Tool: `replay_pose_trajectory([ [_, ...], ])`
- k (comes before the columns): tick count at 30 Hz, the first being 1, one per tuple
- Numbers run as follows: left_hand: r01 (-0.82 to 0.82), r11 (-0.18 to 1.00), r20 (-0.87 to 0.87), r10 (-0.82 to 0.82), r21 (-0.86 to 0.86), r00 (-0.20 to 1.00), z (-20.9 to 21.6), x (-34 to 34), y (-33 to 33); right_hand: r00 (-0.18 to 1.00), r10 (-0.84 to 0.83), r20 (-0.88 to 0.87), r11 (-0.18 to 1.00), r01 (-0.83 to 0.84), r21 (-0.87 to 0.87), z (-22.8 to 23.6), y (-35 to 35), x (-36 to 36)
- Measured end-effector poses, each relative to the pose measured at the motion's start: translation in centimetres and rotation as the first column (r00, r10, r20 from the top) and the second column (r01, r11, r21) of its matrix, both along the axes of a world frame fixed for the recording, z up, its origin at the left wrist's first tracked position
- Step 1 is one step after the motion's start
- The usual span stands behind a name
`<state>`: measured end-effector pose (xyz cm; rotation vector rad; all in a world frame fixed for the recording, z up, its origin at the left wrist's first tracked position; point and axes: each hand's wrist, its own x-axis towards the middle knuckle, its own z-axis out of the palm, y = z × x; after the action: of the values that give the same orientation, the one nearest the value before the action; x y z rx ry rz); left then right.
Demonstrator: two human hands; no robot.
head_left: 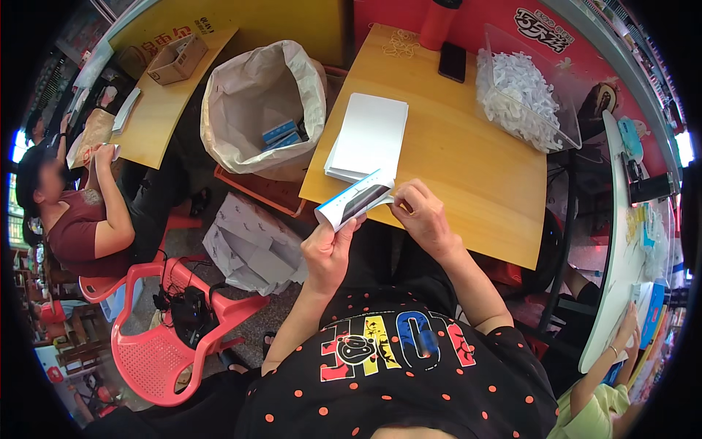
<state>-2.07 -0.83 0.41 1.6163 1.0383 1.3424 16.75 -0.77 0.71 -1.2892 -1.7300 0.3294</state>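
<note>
A glossy printed sheet [357, 196], white with a blue edge and a dark picture, is bent into a curl above the near left edge of the wooden table [461, 172]. My left hand [327, 252] grips its lower left part, thumb on top. At the sheet's right end, my right hand [423, 216] has its fingers closed in a pinch on the edge; the fingertips are partly hidden. Just beyond the sheet lies a stack of white sheets [369, 135], slightly fanned at its left side.
A white sack [219, 110] with blue boxes [280, 134] inside stands left of the table. A clear bin of white strips [567, 132], a black phone [452, 62] and a red bottle [436, 25] are at the back. A red chair [157, 355] is at left; co-workers sit either side.
</note>
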Motion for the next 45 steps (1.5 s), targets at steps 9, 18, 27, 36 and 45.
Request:
replay_pose_trajectory([
  [9,-0.023,0.998,-0.046,0.026,0.054,0.999,0.0,-0.2,0.3,0.998,0.027,0.056,0.993,-0.033,0.112,-0.4,0.4,0.3],
  [18,-0.020,0.992,-0.170,0.041,0.127,0.985,0.5,0.1,0.5,0.998,-0.032,0.052,0.990,0.025,0.137,-0.4,0.7,0.3],
  [27,-0.032,0.987,-0.207,0.064,0.155,0.976,0.6,0.8,0.7,0.999,-0.002,0.036,0.980,-0.005,0.198,-0.9,0.9,0.9],
  [36,-0.026,0.970,-0.255,0.089,0.240,0.963,0.4,0.7,0.5,0.996,-0.005,0.093,0.982,-0.013,0.186,-1.3,1.0,1.1],
  [45,-0.001,0.970,-0.234,0.061,0.245,0.970,0.5,-0.2,0.9,0.992,0.037,-0.117,0.987,-0.054,-0.151,-0.4,1.2,0.6],
])
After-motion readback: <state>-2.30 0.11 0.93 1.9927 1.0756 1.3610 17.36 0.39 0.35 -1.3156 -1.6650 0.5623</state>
